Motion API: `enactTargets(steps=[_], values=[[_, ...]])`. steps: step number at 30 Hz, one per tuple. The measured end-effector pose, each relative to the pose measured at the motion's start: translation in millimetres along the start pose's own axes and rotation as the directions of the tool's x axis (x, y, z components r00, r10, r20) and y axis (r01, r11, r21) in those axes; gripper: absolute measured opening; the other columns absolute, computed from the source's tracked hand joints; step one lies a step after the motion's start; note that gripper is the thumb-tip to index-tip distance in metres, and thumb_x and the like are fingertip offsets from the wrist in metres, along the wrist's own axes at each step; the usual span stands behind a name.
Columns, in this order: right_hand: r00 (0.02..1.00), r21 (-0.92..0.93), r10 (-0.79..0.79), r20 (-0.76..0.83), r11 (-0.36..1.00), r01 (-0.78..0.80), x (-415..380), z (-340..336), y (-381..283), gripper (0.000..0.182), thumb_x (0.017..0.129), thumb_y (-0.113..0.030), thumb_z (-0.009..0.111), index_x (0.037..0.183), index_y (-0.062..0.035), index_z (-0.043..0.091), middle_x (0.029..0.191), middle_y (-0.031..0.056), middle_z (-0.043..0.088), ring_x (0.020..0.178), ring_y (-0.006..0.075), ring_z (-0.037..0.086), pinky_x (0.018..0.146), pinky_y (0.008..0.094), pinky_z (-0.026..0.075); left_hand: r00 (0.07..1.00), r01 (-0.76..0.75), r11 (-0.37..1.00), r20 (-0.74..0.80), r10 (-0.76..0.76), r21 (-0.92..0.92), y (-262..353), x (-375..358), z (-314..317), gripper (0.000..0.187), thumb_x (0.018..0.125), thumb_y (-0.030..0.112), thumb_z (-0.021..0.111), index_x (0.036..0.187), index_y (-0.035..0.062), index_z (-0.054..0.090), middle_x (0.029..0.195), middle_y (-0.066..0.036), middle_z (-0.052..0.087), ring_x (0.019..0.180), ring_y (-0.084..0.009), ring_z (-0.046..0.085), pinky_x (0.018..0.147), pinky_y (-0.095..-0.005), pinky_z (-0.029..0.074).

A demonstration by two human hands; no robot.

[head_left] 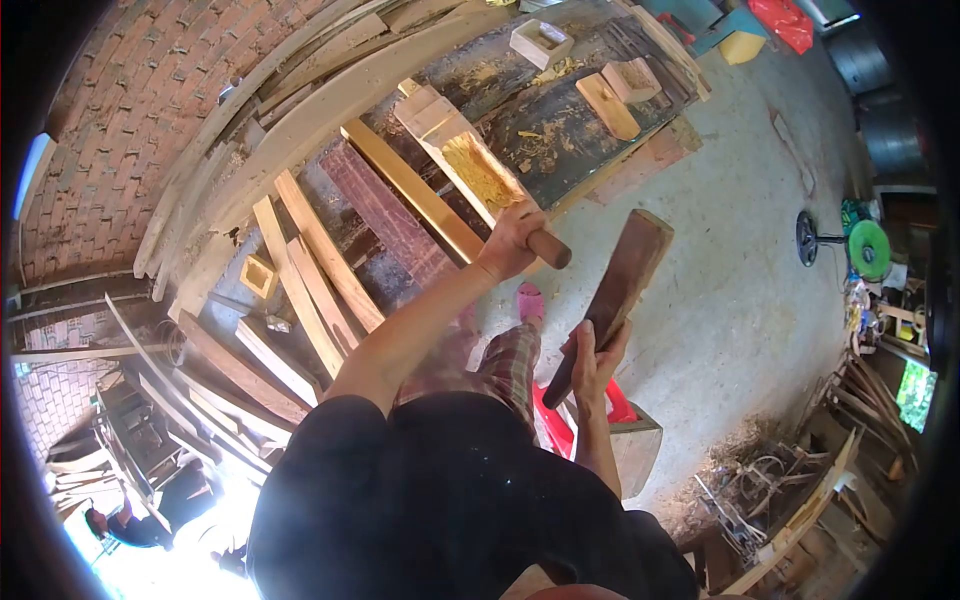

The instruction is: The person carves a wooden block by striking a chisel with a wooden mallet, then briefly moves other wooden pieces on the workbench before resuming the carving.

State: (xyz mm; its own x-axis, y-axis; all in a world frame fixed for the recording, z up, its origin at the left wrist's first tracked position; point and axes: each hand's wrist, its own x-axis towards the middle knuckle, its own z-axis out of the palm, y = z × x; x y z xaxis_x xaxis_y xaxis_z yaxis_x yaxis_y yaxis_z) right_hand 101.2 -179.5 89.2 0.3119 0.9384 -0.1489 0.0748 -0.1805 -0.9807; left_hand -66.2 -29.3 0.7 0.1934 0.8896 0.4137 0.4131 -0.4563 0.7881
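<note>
My left hand (512,241) is closed round a thick, round wooden tool handle (549,249), whose butt end sticks out to the right; the other end is hidden behind the fist. The fist is over the near end of a pale timber (478,171) with a long hollow holding yellow shavings. In my right hand (596,357) is a long dark wooden block (630,262), gripped near its narrow lower end. Its wide end points up and away, apart from the left hand.
Boards and beams (325,250) lie side by side at the left. A dark bench top (530,130) carries shavings, a small wooden box (541,44) and a rounded wood piece (607,106). Grey floor (745,250) lies to the right. A wooden box (632,455) stands by my right arm.
</note>
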Motion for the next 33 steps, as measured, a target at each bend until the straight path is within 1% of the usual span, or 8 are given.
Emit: enactTargets(steps=[4, 7, 8, 10, 12, 19, 25, 33], values=[[0.987, 0.175, -0.125, -0.105, 0.974, 0.142, -9.3, 13.1, -15.1, 0.031, 0.094, -0.017, 0.062, 0.113, -0.0039, 0.040, 0.074, 0.0063, 0.056, 0.056, 0.0137, 0.056, 0.054, 0.0281, 0.049, 1.000, -0.023, 0.989, -0.009, 0.022, -0.149, 4.9, -5.0, -2.6, 0.025, 0.066, 0.000, 0.071, 0.086, 0.0102, 0.060, 0.091, -0.010, 0.053, 0.090, -0.0336, 0.055, 0.077, -0.0410, 0.044], [0.999, 0.041, -0.054, -0.008, 0.998, 0.054, -13.6, 26.3, 20.0, 0.031, 0.093, -0.011, 0.062, 0.115, -0.0034, 0.041, 0.081, 0.0081, 0.059, 0.058, 0.0133, 0.057, 0.054, 0.0257, 0.048, 0.999, 0.034, 0.989, 0.016, -0.032, -0.146, -5.4, -7.5, 5.6, 0.027, 0.064, 0.000, 0.072, 0.086, 0.0096, 0.059, 0.091, -0.011, 0.053, 0.089, -0.0348, 0.055, 0.076, -0.0412, 0.044], [0.989, -0.251, 0.065, 0.130, 0.968, -0.031, -7.3, 24.0, 20.7, 0.030, 0.093, -0.012, 0.064, 0.112, -0.0037, 0.043, 0.080, 0.0060, 0.059, 0.058, 0.0114, 0.056, 0.052, 0.0248, 0.047, 0.975, 0.204, 0.898, -0.004, -0.223, -0.389, -11.6, -14.2, 13.8, 0.028, 0.063, 0.002, 0.073, 0.087, 0.0092, 0.060, 0.089, -0.012, 0.052, 0.089, -0.0342, 0.055, 0.075, -0.0409, 0.044], [0.989, -0.142, 0.116, 0.096, 0.985, -0.102, -2.2, 17.5, 26.2, 0.030, 0.093, -0.014, 0.066, 0.111, -0.0039, 0.043, 0.080, 0.0050, 0.059, 0.059, 0.0107, 0.056, 0.052, 0.0247, 0.046, 0.919, 0.324, 0.730, 0.016, -0.395, -0.602, -22.1, -12.9, 15.0, 0.029, 0.063, 0.003, 0.074, 0.087, 0.0088, 0.060, 0.088, -0.012, 0.052, 0.088, -0.0337, 0.054, 0.074, -0.0407, 0.045], [0.990, -0.012, 0.128, 0.057, 0.992, -0.128, 2.3, 10.1, 26.1, 0.028, 0.094, -0.017, 0.065, 0.107, -0.0064, 0.042, 0.077, 0.0037, 0.053, 0.057, 0.0106, 0.054, 0.050, 0.0257, 0.048, 0.988, 0.060, 0.995, 0.140, -0.071, 0.078, -25.9, -16.6, 9.4, 0.031, 0.063, 0.004, 0.076, 0.090, 0.0095, 0.062, 0.085, -0.011, 0.052, 0.087, -0.0319, 0.056, 0.073, -0.0387, 0.045], [0.999, -0.070, 0.007, -0.044, 0.998, -0.010, 36.5, 13.1, 51.7, 0.033, 0.090, -0.017, 0.070, 0.107, -0.0039, 0.044, 0.077, 0.0042, 0.055, 0.058, 0.0108, 0.055, 0.049, 0.0259, 0.048, 0.994, -0.104, 0.993, 0.035, 0.107, -0.058, 19.1, 15.3, -32.6, 0.036, 0.060, -0.002, 0.072, 0.092, 0.0121, 0.064, 0.088, -0.010, 0.056, 0.084, -0.0330, 0.060, 0.072, -0.0373, 0.048], [0.997, -0.131, 0.055, -0.052, 0.990, -0.061, 88.3, 43.1, 86.9, 0.033, 0.088, -0.017, 0.072, 0.104, -0.0020, 0.047, 0.087, 0.0095, 0.059, 0.075, 0.0165, 0.054, 0.069, 0.0329, 0.047, 0.893, 0.447, 0.833, -0.107, -0.437, 0.327, -23.7, 7.0, -61.1, 0.038, 0.068, 0.002, 0.073, 0.105, 0.0084, 0.064, 0.100, -0.013, 0.056, 0.090, -0.0357, 0.063, 0.075, -0.0443, 0.054], [0.991, -0.084, 0.092, 0.098, 0.993, -0.084, 119.8, 55.7, 124.9, 0.035, 0.085, -0.018, 0.073, 0.105, -0.0030, 0.048, 0.090, 0.0099, 0.059, 0.083, 0.0208, 0.055, 0.078, 0.0336, 0.047, 0.804, 0.573, 0.721, -0.098, -0.586, 0.390, -60.9, 31.6, -56.0, 0.040, 0.071, 0.004, 0.069, 0.111, 0.0085, 0.063, 0.116, -0.022, 0.050, 0.102, -0.0427, 0.061, 0.087, -0.0482, 0.053]])
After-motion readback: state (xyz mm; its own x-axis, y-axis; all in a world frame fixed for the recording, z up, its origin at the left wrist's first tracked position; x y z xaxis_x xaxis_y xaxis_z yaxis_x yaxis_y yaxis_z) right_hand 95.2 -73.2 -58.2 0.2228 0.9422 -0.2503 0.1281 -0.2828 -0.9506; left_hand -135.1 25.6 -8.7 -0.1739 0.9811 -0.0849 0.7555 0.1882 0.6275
